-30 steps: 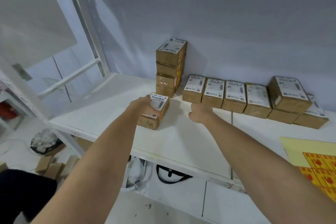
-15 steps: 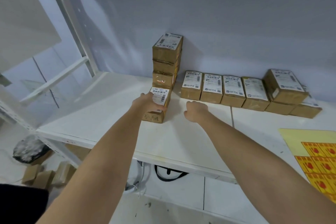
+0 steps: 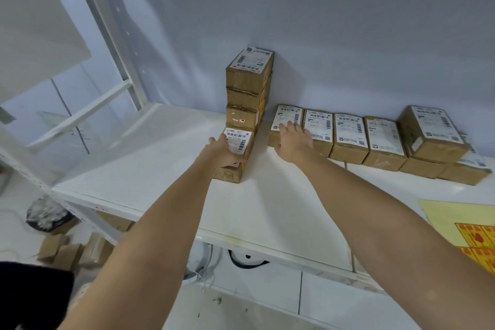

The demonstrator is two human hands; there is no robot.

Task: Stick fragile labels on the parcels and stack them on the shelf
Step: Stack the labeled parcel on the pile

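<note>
Floor boxes: small cardboard boxes [image 3: 60, 250] lie on the floor at the near left, below the shelf edge, beside a dark bag [image 3: 48, 214].
Shelf frame: a white metal upright [image 3: 107, 27] rises at the far left corner, with a crossbar running off to the left.
Shelf: a white shelf board [image 3: 166, 169] runs left to right against a pale wall.
Left hand: the left hand [image 3: 223, 151] grips a parcel from its left side, fingers curled over the top and the thumb low on the near face.
Held parcel: the brown parcel [image 3: 238, 153] stands on the shelf with a white shipping label on top, touching the foot of the stack behind it.
Stack: a tall stack of parcels [image 3: 247, 88] stands against the wall, with a shipping label on the top one.
Right hand: the right hand [image 3: 293, 140] lies flat with straight, spread fingers on the leftmost parcel of the row, holding nothing.
Row: a row of parcels [image 3: 348, 139] runs right along the wall, side by side, labels up.
Far right parcels: one tilted parcel [image 3: 431, 132] sits on top of lower parcels at the right end of the row.
Label sheet: a yellow sheet of red fragile labels [image 3: 475, 238] lies on the shelf at the near right, partly cut off by the edge.
</note>
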